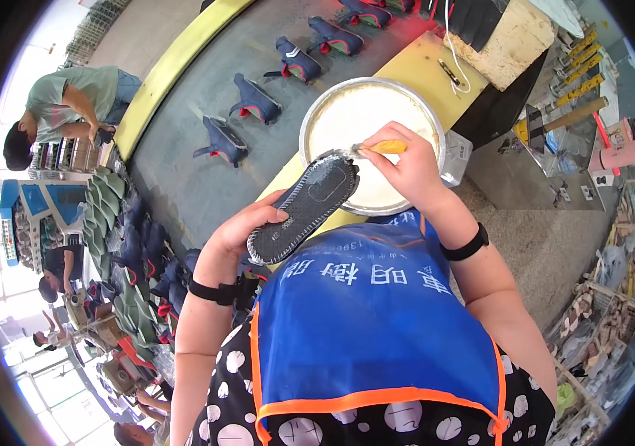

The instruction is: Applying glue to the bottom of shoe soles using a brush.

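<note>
My left hand (242,225) grips the heel end of a shoe upper (308,204), its black underside turned up and stitched with pale thread around the edge. Between the fingers of my right hand (413,169) is a brush with a yellow handle (386,146). Its bristles touch the toe end of the underside, where a whitish wet smear shows. Behind both hands stands a round metal basin (304,137) with creamy white liquid (377,110) in it. The toe of the upper overlaps the basin's near left side.
Several navy uppers with red trim (256,100) lie in a row on a grey conveyor belt (184,111) with a yellow edge (155,74). A clear plastic container (457,157) sits right of the basin. Another person (72,104) works across the belt. Racks (600,327) stand at right.
</note>
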Demonstrator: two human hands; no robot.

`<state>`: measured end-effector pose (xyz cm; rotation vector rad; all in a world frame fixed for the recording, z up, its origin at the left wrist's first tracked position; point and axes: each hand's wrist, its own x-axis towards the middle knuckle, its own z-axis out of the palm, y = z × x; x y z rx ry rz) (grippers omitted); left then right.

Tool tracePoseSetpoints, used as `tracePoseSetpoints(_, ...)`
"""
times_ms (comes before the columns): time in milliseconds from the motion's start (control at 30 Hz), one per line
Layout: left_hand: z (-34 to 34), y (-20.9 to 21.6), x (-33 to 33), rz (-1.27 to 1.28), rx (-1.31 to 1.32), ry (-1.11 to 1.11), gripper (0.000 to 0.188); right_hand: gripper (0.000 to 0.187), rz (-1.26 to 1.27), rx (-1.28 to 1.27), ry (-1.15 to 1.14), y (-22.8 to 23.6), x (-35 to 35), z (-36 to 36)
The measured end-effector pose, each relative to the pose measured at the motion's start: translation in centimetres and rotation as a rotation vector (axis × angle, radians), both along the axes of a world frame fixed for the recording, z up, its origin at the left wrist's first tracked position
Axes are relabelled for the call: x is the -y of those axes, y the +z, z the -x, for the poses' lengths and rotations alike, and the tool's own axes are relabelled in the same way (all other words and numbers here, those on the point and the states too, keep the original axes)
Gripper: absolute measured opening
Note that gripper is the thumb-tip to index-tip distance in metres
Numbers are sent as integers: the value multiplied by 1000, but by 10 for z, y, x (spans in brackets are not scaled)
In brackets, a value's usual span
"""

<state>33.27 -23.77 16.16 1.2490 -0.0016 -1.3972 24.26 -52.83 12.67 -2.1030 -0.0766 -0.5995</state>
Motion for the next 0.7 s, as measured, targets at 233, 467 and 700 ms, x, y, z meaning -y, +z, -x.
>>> tracePoseSetpoints(233,4,12,6,-62,338,-93,79,13,-167,-11,-103,5,-15,-7)
tracePoseSetpoints(467,14,9,2,16,436,2,79,16,-376,82,-175,11,-25,-9)
tracePoseSetpoints(700,25,-5,6,33,509,227,79,17,-201,-4,-274,13,-44,8)
